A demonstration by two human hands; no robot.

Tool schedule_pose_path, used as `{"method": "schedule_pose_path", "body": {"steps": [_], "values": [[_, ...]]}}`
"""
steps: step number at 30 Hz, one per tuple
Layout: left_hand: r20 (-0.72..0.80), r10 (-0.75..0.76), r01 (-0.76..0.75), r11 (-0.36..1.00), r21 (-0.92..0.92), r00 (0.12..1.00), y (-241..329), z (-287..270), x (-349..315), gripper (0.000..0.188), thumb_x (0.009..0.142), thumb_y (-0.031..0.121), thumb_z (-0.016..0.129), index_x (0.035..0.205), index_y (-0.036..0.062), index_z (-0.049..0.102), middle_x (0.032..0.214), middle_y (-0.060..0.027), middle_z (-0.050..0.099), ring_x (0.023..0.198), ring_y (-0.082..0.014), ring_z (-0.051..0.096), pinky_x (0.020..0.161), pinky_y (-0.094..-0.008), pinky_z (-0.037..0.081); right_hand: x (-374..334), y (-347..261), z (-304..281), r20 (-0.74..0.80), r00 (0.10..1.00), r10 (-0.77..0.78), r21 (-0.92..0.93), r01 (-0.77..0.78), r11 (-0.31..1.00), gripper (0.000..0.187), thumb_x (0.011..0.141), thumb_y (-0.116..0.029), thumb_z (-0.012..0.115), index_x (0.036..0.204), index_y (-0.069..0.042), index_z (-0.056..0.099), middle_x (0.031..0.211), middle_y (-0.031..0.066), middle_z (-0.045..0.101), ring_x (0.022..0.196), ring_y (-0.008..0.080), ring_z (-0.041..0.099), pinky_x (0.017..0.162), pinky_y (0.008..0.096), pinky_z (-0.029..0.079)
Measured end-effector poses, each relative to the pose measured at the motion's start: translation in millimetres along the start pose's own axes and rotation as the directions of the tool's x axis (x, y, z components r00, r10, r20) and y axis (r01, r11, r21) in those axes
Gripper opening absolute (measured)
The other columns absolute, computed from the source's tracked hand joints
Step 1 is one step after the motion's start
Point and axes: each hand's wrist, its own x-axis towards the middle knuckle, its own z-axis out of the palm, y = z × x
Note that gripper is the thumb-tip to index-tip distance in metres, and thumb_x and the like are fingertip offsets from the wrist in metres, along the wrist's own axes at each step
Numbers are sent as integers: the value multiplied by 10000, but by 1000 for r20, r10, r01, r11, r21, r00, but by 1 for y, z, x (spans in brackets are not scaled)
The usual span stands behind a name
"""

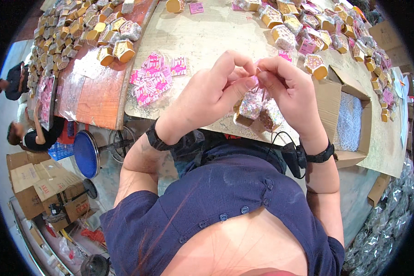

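My left hand (pixel 221 87) and my right hand (pixel 290 87) meet over the near edge of the table, fingertips pinched together. Between them is what looks like a thin string, mostly hidden by the fingers. A bit of a pink tag (pixel 256 79) shows just under the fingertips. Directly below stand small cupcake-like ornaments, one with a pale speckled top (pixel 251 106) and another with a multicoloured sprinkled top (pixel 272 116). Left of my hands lies a loose pile of pink printed cards (pixel 152 80).
An open cardboard box (pixel 364 120) of white strings (pixel 349 122) stands at the right. Many gold-sided ornaments (pixel 284 37) crowd the far right, with more (pixel 123 49) on the left table. A blue stool (pixel 86 154) and cartons (pixel 46 181) stand left; other people work beyond.
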Motion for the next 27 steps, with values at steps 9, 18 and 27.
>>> {"method": "schedule_pose_path", "body": {"steps": [9, 18, 27], "values": [[-64, 348, -300, 876, 378, 935, -10, -2, 5, 363, 891, 26, 665, 1200, 28, 475, 1009, -138, 704, 816, -197, 718, 706, -306, 565, 1, 4, -11, 172, 918, 358, 507, -394, 767, 118, 998, -143, 587, 1024, -32, 617, 754, -34, 596, 607, 7, 478, 524, 164, 362], [-76, 262, -224, 919, 325, 962, -15, 7, 10, 379, 883, 35, 705, 1194, 53, 489, 953, -125, 723, 906, -199, 728, 759, -302, 565, 1, 0, -11, 152, 912, 380, 493, -403, 771, 129, 994, -155, 601, 1007, -29, 625, 761, -24, 617, 612, 5, 500, 533, 158, 379], [-89, 377, -297, 835, 463, 922, -11, 2, 11, 282, 884, 35, 693, 1135, 48, 564, 918, -107, 724, 869, -216, 729, 736, -323, 559, 1, -3, -7, 127, 921, 367, 484, -381, 788, 124, 992, -95, 578, 1090, -20, 594, 793, -9, 636, 652, 16, 547, 557, 166, 408]]}}
